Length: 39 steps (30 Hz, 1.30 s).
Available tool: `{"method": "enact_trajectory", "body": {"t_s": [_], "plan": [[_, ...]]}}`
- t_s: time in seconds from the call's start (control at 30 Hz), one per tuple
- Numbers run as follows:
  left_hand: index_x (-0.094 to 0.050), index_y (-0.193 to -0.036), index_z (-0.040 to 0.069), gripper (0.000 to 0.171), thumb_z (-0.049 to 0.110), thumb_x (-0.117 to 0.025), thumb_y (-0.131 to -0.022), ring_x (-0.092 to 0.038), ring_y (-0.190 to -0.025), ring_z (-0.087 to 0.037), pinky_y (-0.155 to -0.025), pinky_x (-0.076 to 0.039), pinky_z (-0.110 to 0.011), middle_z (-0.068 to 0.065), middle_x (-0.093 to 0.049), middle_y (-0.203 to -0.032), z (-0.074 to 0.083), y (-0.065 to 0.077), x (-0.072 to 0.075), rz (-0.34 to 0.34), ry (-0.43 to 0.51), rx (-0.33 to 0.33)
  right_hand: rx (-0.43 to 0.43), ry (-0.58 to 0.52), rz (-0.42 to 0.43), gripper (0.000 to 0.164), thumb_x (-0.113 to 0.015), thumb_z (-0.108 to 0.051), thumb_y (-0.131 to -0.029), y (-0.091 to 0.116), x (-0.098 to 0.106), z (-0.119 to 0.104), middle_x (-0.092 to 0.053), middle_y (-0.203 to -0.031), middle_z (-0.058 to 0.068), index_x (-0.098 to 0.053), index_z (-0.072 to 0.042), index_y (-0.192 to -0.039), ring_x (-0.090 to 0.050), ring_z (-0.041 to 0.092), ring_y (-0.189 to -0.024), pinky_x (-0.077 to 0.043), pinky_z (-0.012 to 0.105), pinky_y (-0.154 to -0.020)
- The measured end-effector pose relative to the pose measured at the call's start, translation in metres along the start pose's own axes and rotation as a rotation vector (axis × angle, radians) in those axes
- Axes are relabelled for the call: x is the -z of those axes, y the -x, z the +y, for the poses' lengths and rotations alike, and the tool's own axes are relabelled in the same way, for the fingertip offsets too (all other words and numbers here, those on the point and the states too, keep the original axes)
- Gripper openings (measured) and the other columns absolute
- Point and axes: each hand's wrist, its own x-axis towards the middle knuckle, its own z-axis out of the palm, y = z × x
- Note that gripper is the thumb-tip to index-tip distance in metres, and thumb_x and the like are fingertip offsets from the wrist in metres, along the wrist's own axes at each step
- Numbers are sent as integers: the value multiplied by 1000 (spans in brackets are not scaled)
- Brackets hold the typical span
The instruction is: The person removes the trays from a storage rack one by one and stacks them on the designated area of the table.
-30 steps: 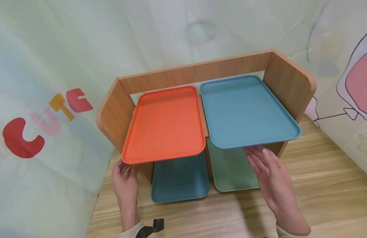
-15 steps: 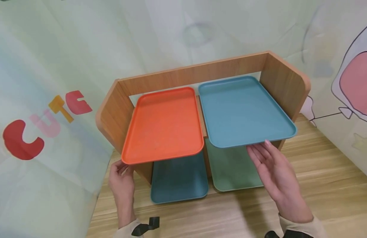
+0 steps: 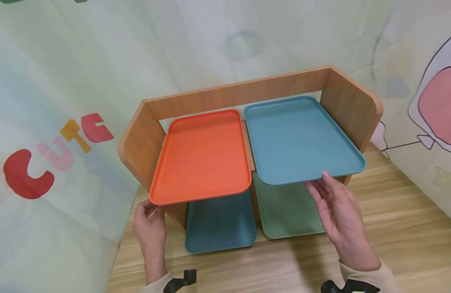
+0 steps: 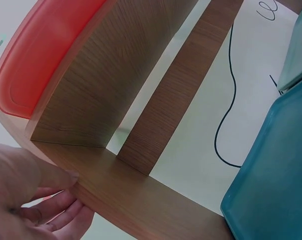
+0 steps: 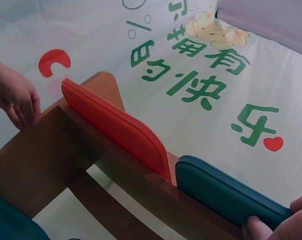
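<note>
A two-tier wooden shelf (image 3: 236,90) stands on the table with trays on both levels. My left hand (image 3: 151,228) is below the front left corner of the orange tray (image 3: 203,156). In the left wrist view, its thumb and fingers grip the edge of the shelf's wooden side panel (image 4: 135,195). At the right, my right hand (image 3: 340,215) pinches the front rim of the upper blue tray (image 3: 302,138), thumb on the rim and fingers underneath. Below lie a dark blue tray (image 3: 221,228) on the left and a green tray (image 3: 289,215) on the right, both partly covered.
Printed cloth (image 3: 196,44) hangs close behind the shelf and along both sides. Wood-grained tabletop (image 3: 404,211) shows in front and at the right. The shelf's right side panel (image 3: 351,106) rises beside the upper blue tray.
My right hand's thumb has come up onto the blue tray's front rim, while its fingers stay below. The left hand holds nearly the same place. The trays look almost unmoved.
</note>
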Motion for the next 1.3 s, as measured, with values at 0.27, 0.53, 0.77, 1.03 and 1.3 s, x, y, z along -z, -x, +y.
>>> {"method": "enact_trajectory", "body": {"t_s": [0.27, 0.53, 0.77, 1.03, 1.3], "plan": [[-58, -107, -5, 20, 6, -62, -91, -62, -99, -24, -71, -42, 4, -15, -63, -104, 0, 1, -1, 12, 24, -21, 124, 93, 33, 19, -49, -1, -97, 3, -1, 3, -60, -114, 13, -58, 5, -113, -63, 21, -105, -51, 30, -95], [-58, -106, -2, 19, 8, -62, -91, -58, -94, -9, -72, -42, 3, -12, -63, -103, -1, -1, 0, 11, 5, -14, 182, 90, 31, 19, -47, 2, -97, 12, 0, 5, -64, -110, 14, -63, 9, -106, -65, 21, -106, -52, 32, -93], [-57, -106, -3, 18, 7, -62, -91, -58, -94, -10, -72, -42, 3, -12, -62, -103, -2, -2, 0, 1, 7, -21, 216, 68, 13, 22, -43, 4, -98, 23, 4, 5, -66, -107, 16, -63, 10, -101, -65, 23, -106, -52, 34, -93], [-57, -107, -2, 19, 8, -62, -92, -55, -93, -6, -72, -41, 4, -12, -62, -104, -1, -2, 1, -2, -1, -17, 219, 33, -43, 28, -36, 5, -100, 37, 10, 0, -62, -117, 19, -57, 12, -116, -61, 26, -115, -49, 37, -97], [-57, -105, -3, 19, 9, -62, -92, -61, -97, -18, -72, -42, 3, -13, -62, -102, 2, -3, 2, -3, 12, -29, 186, 5, -128, 35, -29, 6, -101, 46, 15, -4, -62, -120, 19, -53, 11, -126, -60, 27, -116, -46, 38, -99]]}}
